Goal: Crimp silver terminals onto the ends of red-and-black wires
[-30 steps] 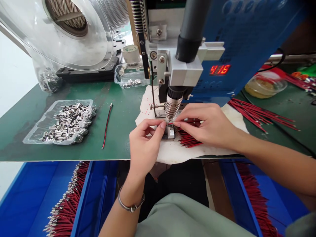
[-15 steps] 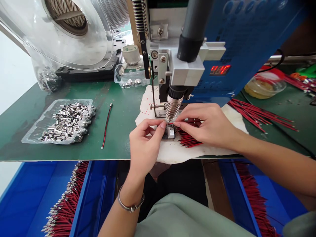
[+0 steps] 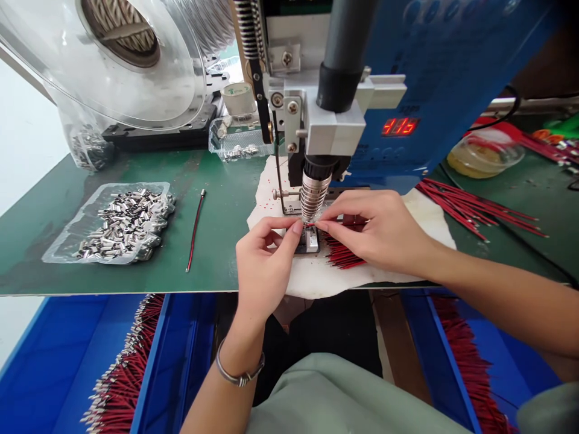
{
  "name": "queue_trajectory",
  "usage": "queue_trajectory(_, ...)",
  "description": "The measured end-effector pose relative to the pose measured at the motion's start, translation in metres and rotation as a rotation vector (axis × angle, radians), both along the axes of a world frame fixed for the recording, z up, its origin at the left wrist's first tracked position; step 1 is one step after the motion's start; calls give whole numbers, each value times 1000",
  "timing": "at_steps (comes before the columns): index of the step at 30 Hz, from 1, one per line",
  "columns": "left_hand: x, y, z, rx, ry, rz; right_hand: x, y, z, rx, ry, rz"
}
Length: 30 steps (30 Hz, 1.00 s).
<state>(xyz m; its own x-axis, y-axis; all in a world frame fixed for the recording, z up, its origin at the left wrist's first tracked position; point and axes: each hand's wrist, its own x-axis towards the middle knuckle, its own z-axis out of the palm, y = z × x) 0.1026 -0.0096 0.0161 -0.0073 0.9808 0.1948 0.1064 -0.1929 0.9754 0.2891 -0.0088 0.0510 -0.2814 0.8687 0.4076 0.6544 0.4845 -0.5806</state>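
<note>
My left hand [image 3: 265, 265] and my right hand [image 3: 373, 232] meet under the ribbed metal head [image 3: 313, 196] of a blue machine [image 3: 434, 78]. Both pinch a thin red wire [image 3: 311, 225] just above a small metal fixture [image 3: 311, 241]. A bundle of short red wires [image 3: 341, 256] lies under my right hand on a white cloth [image 3: 325, 277]. My left wrist wears a silver bracelet [image 3: 237, 374].
A clear bag of small metal sleeves [image 3: 120, 223] and one finished wire [image 3: 195, 229] lie on the green table [image 3: 217, 199] at left. More red wires [image 3: 474, 208] lie at right. Blue bins [image 3: 67, 361] below hold finished wires. A large clear reel [image 3: 131, 54] stands behind.
Both hands have stayed pinched on the wire under the machine head. The red display digits have changed, and the view has shifted slightly.
</note>
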Motion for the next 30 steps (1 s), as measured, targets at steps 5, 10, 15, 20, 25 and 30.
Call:
queue_trajectory(5,1,0,1,12,2,6,0,-1,-1,-50,31,-18)
queue_trajectory(10,0,0,0,21,-4,3,0,-1,-2,-55,49,-19)
queue_trajectory(15,1,0,-1,16,-12,0,-1,0,-1,-42,51,-27)
queue_trajectory(20,0,0,0,20,-3,3,0,-1,-2,-45,46,-29)
queue_trajectory(25,0,0,0,18,3,8,0,0,-2,-60,52,-28)
queue_trajectory(30,1,0,-1,9,8,11,0,-1,-1,-70,57,-32)
